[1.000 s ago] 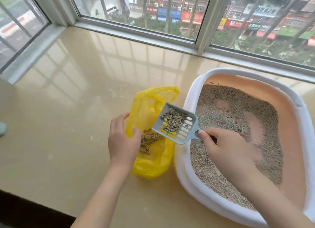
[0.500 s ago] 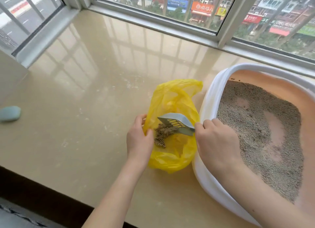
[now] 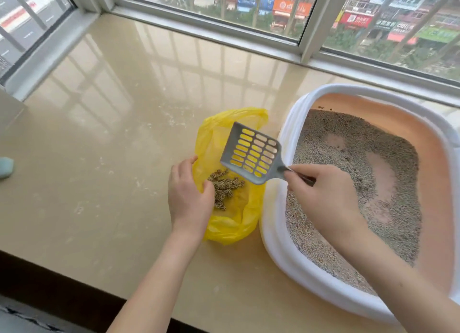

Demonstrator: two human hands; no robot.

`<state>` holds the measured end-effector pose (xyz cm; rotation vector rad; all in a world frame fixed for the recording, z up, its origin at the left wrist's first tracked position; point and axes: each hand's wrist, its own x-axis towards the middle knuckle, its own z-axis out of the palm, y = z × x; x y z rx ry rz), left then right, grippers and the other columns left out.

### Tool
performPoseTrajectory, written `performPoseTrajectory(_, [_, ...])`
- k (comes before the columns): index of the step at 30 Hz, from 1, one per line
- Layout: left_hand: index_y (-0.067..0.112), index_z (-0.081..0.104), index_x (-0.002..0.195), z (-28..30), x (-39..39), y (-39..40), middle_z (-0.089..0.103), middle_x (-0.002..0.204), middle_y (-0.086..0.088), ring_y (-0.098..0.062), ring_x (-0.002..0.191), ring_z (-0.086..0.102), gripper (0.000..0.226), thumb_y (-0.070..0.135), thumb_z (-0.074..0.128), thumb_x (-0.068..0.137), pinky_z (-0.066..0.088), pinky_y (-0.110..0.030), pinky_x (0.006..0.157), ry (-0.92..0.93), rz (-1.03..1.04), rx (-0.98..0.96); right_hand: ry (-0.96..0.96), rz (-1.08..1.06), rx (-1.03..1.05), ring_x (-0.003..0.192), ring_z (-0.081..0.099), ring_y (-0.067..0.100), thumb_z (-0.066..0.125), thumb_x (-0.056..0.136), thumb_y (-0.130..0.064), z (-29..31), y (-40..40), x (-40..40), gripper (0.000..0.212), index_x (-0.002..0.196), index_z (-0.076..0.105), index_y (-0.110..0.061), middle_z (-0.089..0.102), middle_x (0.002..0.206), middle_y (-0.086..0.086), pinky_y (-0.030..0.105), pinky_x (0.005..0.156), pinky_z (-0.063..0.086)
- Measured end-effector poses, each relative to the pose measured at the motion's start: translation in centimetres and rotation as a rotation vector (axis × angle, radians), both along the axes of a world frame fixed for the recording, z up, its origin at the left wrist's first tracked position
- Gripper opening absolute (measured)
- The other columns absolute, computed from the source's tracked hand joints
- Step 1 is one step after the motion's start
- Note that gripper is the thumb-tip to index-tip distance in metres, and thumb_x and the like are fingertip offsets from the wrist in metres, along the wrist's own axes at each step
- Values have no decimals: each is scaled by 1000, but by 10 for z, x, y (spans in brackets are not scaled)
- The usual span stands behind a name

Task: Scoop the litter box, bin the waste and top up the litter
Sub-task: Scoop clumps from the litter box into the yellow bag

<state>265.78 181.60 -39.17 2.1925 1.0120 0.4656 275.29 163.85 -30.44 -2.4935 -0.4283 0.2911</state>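
A yellow plastic bag [image 3: 224, 228] lies open on the beige sill, with a pile of clumped waste [image 3: 225, 187] inside it. My left hand [image 3: 189, 195] pinches the bag's left edge and holds it open. My right hand [image 3: 321, 198] grips the handle of a grey slotted scoop [image 3: 251, 153]. The scoop is empty and hovers over the bag, its slots showing the yellow beneath. To the right sits the litter box [image 3: 278, 245], white-rimmed with a peach inside. Grey litter [image 3: 348, 143] covers its floor, with bare patches showing.
The polished sill [image 3: 112, 146] stretches left and back to the window frame [image 3: 224, 26]. A pale green object [image 3: 6, 167] lies at the far left edge. The sill's dark front edge runs along the bottom left.
The scoop carried clumps from the box to the bag, tipped them in, and now is lifted level and empty. My left hand kept holding the bag's edge.
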Motion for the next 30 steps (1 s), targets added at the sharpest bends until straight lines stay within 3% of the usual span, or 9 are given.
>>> performPoseTrajectory(2, [9, 56, 121, 11, 5, -10, 56, 115, -8, -25, 108, 52, 48, 0, 62, 75, 36, -25, 90, -64, -22, 74, 133, -93, 148, 50, 49, 12, 64, 86, -27, 8, -16, 7, 18, 74, 75, -20, 66, 59, 3, 31, 56, 43])
performPoseTrajectory(5, [10, 59, 117, 26, 17, -34, 59, 112, -1, -19, 106, 53, 41, 0, 59, 77, 36, -20, 89, -160, -112, 110, 291, -216, 326, 51, 47, 10, 66, 87, -25, 22, -50, 16, 19, 71, 76, -20, 68, 64, 8, 30, 56, 41])
performPoseTrajectory(9, [13, 62, 112, 35, 38, -76, 58, 105, 9, -16, 90, 57, 34, 4, 58, 79, 44, -23, 81, -235, -220, 40, 309, -311, 338, 52, 48, 12, 66, 87, -28, 26, -109, 29, 20, 71, 75, -22, 69, 67, 9, 30, 54, 41])
performPoseTrajectory(13, [6, 58, 120, 29, 57, -108, 60, 118, -6, -11, 110, 49, 39, 9, 57, 81, 26, -4, 94, -194, -342, 20, 268, -293, -3, 50, 48, 22, 61, 87, -39, 15, -167, 40, 36, 64, 70, -13, 64, 65, 17, 30, 54, 38])
performPoseTrajectory(16, [1, 48, 132, 18, 67, -124, 51, 131, -13, -19, 122, 42, 48, 14, 49, 86, 21, -8, 100, -109, -386, 27, 123, -186, -495, 60, 58, 26, 55, 88, -33, 8, -202, 45, 32, 65, 67, -13, 61, 58, 8, 29, 55, 45])
performPoseTrajectory(18, [1, 42, 138, 12, 70, -132, 44, 138, -15, -20, 126, 36, 50, 14, 44, 89, 23, -16, 101, -62, -379, 50, 44, -142, -691, 56, 53, 27, 53, 85, -28, 5, -216, 49, 29, 61, 58, -12, 55, 54, 6, 28, 49, 42])
performPoseTrajectory(22, [1, 44, 137, 4, 72, -134, 43, 140, -14, -18, 125, 37, 48, 6, 38, 90, 26, -19, 99, -52, -349, 123, 64, -101, -866, 51, 39, 24, 51, 84, -21, 2, -231, 63, 32, 57, 35, -14, 40, 54, 2, 24, 44, 28])
performPoseTrajectory(27, [2, 48, 135, 3, 72, -135, 45, 139, -13, -17, 122, 41, 45, -2, 44, 90, 21, -4, 95, -60, -317, 152, 108, -77, -998, 69, 48, 26, 49, 88, -14, -2, -226, 75, 19, 71, 42, -15, 41, 64, 1, 24, 54, 33])
performPoseTrajectory(30, [2, 49, 134, 2, 72, -134, 46, 139, -14, -20, 124, 41, 44, -3, 45, 90, 20, -3, 97, -62, -312, 162, 114, -128, -963, 72, 46, 28, 49, 88, -10, -6, -222, 81, 13, 78, 42, -15, 36, 64, 2, 25, 56, 32])
